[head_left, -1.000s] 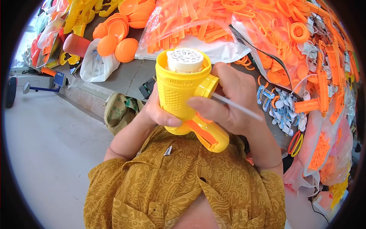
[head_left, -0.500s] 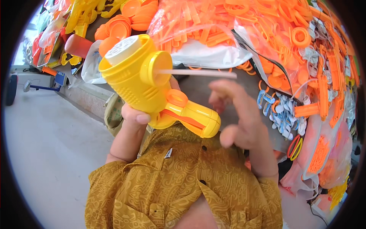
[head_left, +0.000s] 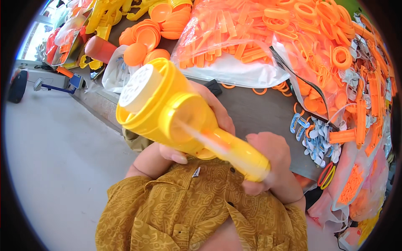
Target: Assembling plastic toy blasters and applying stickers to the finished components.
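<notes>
A yellow plastic toy body [head_left: 167,119], cup-shaped with a handle, is held tilted in front of my chest. In its wide end at the upper left sits a white round insert [head_left: 136,90] with many holes. From the round side opening, a pale, blurred strip or tube [head_left: 205,140] runs along the handle. My left hand [head_left: 216,106] is wrapped round the body from behind, its thumb showing below. Closed round the handle's end is my right hand [head_left: 270,157]; whether it also holds the strip's tip, I cannot tell.
On the grey table [head_left: 247,104] lies a clear bag [head_left: 234,37] of orange plastic parts. Orange caps [head_left: 146,35] and a red cylinder [head_left: 100,48] are at the far left. Blue-and-white small pieces [head_left: 318,140] and scissors [head_left: 326,175] with red and yellow handles lie at the right.
My right hand, earlier apart from the toy with its fingers spread, has closed on the handle's end. The toy has turned and shifted rightward and down, and the strip now slants along the handle.
</notes>
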`<state>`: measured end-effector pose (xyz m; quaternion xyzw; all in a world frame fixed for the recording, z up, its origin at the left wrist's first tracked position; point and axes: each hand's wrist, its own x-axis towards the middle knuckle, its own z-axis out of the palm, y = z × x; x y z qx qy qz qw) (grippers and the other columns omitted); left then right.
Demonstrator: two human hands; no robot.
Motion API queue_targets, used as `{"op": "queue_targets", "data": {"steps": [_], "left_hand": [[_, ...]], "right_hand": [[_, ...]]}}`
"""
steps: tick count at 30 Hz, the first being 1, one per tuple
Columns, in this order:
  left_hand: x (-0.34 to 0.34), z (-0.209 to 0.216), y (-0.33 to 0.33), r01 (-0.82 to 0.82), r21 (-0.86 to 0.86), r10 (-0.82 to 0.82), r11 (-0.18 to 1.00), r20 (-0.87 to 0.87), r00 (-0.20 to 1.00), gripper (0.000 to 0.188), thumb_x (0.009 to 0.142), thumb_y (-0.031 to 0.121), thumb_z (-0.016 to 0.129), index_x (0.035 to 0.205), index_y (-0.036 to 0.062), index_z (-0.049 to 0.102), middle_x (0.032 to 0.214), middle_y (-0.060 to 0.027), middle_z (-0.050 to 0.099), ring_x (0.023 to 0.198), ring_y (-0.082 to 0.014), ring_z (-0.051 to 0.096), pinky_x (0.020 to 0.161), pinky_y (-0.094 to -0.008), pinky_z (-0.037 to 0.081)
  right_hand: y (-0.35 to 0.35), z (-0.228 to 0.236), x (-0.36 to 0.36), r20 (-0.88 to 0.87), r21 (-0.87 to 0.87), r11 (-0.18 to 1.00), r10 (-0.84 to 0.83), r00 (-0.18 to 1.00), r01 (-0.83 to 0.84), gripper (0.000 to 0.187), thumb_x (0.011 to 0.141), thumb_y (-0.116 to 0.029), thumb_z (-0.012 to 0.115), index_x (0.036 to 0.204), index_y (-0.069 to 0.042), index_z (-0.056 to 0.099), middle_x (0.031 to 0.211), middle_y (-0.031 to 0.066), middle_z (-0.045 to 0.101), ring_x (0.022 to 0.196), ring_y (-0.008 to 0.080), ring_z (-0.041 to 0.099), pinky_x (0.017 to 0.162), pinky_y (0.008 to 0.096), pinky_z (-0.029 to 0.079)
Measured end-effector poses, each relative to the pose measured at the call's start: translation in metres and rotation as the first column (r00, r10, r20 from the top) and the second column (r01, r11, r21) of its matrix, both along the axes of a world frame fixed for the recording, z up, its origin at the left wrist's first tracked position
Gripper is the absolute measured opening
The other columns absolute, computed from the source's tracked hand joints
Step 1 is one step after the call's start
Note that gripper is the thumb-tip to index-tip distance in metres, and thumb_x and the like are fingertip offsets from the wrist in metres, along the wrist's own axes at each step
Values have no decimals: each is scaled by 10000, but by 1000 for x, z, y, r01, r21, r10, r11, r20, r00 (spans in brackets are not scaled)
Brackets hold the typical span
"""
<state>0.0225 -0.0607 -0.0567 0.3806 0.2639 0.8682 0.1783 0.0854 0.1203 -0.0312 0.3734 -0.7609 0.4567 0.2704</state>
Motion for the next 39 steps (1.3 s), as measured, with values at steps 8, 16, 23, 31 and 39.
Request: {"op": "queue_targets", "data": {"steps": [8,16,23,31,39], "left_hand": [[-8,8,13,-245,-111,268,963,347,899,617,622,461,650,1006,29,434,817,-116,528,714,-219,548,590,-333,475],[-34,19,12,-129,158,-3,979,642,767,545,761,442,523,1170,94,432,1090,-76,534,948,-247,539,807,-423,449],[-35,32,26,-491,-28,409,871,598,690,503,750,366,583,1131,67,448,1060,-59,546,957,-245,533,819,-387,441],[11,-22,22,-869,-397,801,294,-394,451,656,692,248,607,1248,28,336,1244,-108,395,1139,-245,412,940,-386,365],[3,-15,40,-616,-415,730,669,214,649,591,724,229,544,1229,-13,352,1171,-101,471,1085,-226,479,920,-375,391]], "right_hand": [[-12,5,-21,207,-152,978,-108,972,141,425,786,-324,580,993,41,512,784,128,573,560,231,559,502,290,447],[-13,33,-64,588,-443,888,185,788,122,541,902,-463,365,1086,34,473,742,52,530,591,99,469,544,215,395],[-40,-17,-51,523,-850,358,667,532,387,534,904,-466,338,1106,13,459,994,123,545,925,199,518,814,347,428],[-63,8,-53,388,-785,79,836,388,615,335,905,-294,336,1107,-74,487,1062,88,551,943,190,543,799,313,455],[-56,-31,-50,558,-826,211,440,704,523,300,869,-298,439,1000,-38,515,886,46,572,787,133,560,682,252,458]]}}
